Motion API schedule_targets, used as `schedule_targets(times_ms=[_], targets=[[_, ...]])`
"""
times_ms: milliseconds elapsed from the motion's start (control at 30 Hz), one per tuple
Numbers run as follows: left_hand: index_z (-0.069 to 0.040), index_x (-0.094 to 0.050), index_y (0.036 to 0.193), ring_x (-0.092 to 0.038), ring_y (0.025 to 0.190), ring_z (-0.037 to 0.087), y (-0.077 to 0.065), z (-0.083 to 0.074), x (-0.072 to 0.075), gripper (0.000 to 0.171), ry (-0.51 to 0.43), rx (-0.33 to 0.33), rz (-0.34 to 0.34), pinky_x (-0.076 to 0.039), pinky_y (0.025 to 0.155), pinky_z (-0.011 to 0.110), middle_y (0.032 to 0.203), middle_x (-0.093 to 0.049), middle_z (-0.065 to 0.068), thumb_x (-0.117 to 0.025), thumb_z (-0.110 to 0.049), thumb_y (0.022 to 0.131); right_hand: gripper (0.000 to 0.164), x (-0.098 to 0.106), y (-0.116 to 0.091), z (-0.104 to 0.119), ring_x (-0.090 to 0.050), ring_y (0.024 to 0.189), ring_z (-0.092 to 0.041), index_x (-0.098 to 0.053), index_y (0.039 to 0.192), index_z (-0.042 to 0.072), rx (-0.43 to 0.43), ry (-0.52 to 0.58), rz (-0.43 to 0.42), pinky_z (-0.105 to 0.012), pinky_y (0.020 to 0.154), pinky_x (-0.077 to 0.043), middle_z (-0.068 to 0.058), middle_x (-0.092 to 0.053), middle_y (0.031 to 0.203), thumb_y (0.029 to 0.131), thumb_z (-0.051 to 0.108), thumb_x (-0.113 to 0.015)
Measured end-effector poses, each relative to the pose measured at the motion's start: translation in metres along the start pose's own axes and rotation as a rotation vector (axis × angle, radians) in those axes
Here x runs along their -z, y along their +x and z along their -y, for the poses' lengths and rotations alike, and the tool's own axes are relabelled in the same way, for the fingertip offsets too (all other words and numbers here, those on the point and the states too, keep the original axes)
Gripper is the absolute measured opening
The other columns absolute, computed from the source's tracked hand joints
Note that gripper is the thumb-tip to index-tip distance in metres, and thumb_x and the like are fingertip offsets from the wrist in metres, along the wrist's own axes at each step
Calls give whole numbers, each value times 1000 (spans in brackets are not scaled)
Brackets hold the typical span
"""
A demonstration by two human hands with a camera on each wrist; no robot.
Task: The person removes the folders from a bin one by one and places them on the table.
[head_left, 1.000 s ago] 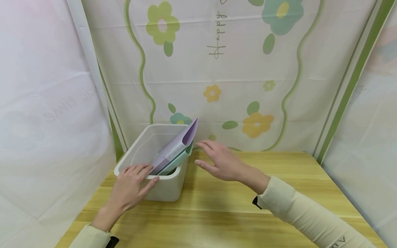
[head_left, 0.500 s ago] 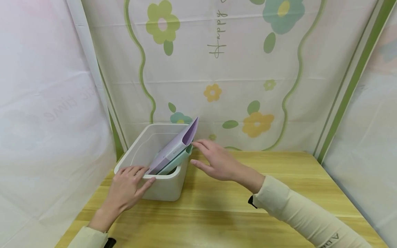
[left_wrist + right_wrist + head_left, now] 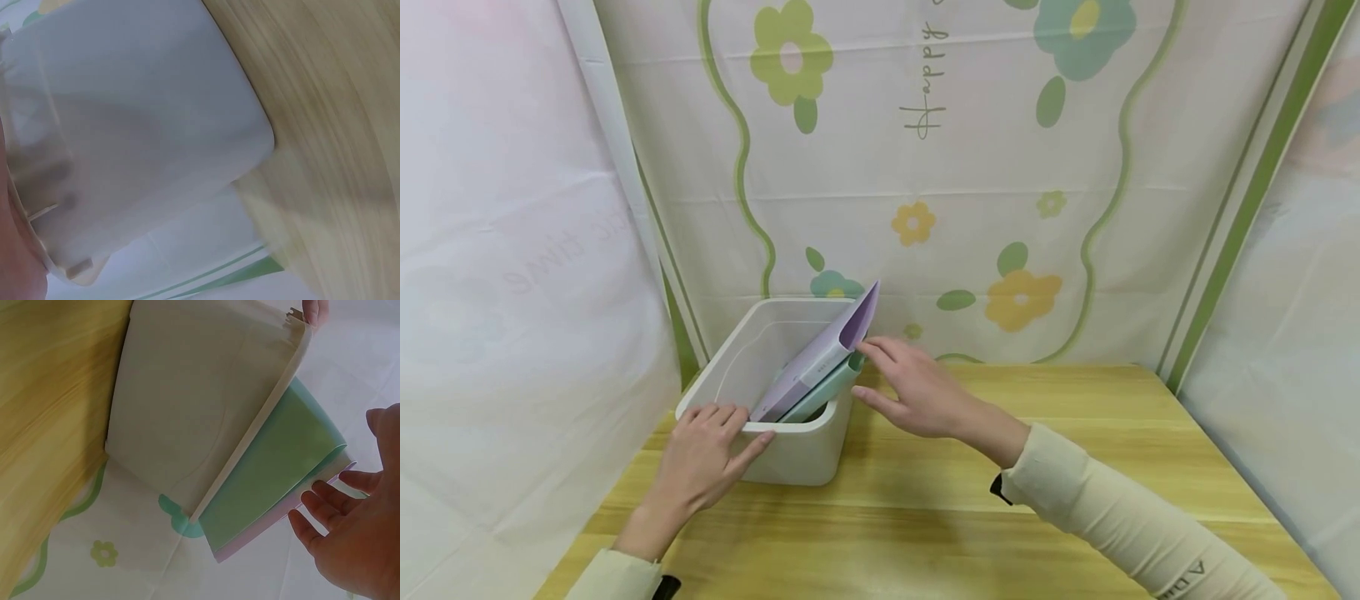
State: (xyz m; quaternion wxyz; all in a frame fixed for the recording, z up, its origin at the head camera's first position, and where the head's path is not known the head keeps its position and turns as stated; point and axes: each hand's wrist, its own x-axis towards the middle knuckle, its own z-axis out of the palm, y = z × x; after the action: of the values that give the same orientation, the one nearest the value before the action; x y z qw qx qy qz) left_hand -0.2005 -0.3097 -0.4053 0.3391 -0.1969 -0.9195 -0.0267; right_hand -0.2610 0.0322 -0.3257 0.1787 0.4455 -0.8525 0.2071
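Note:
A purple file folder (image 3: pixel 805 371) and a mint-green file folder (image 3: pixel 827 390) lean together in a white plastic bin (image 3: pixel 797 460), tilted up to the right. Their upper ends stick out over the bin's right rim. My left hand (image 3: pixel 700 458) grips the near rim at its left part, fingers over the edge and thumb outside. My right hand (image 3: pixel 917 390) reaches in from the right with its fingers extended, fingertips right at the folders' raised ends. From the right wrist view, those fingertips lie beside the purple folder (image 3: pixel 255 535). The folders' lower ends are hidden inside the bin.
The bin stands on a wood-grain table (image 3: pixel 1000 500), at its back left. Behind it hangs a white cloth (image 3: pixel 850 167) printed with flowers, and more cloth hangs along both sides.
My right hand has moved left to the folders' raised ends. My left hand has slid slightly left along the rim. The purple folder's lower end has shifted a little left.

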Motion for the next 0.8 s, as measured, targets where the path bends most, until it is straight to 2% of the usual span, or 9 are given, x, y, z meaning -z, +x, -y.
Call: schedule_targets(times_ms=[233, 433, 633, 800], targets=[[-18, -46, 77, -60, 79, 26, 1, -1, 0, 43, -20, -7, -8, -41, 73, 41, 78, -57, -1, -64, -53, 94, 63, -3, 2, 3, -50, 136, -29, -42, 153, 6, 1, 2, -23, -46, 112, -40, -11, -50, 149, 105, 44, -54], [-19, -40, 74, -46, 66, 16, 1, 1, 0, 48, -26, -3, -14, -34, 68, 36, 69, -38, -9, -64, -55, 94, 66, -4, 8, 7, -47, 139, -28, -37, 156, 8, -18, 13, -21, -46, 114, -38, -12, -47, 152, 105, 47, -53], [-19, -41, 75, -49, 67, 17, 0, 2, -2, 47, -24, -7, -18, -35, 68, 36, 70, -41, -9, -63, -56, 94, 72, 1, 17, 16, -45, 142, -24, -27, 161, 12, -76, 67, 35, -42, 113, -40, -11, -41, 157, 105, 51, -50], [-20, -40, 75, -49, 66, 17, 0, 2, -3, 47, -24, -16, -34, -34, 67, 36, 71, -41, -9, -62, -57, 95, 78, 6, 24, 25, -35, 149, -25, -18, 163, 11, -148, 166, 117, -43, 118, -33, -12, -31, 164, 105, 51, -51]])
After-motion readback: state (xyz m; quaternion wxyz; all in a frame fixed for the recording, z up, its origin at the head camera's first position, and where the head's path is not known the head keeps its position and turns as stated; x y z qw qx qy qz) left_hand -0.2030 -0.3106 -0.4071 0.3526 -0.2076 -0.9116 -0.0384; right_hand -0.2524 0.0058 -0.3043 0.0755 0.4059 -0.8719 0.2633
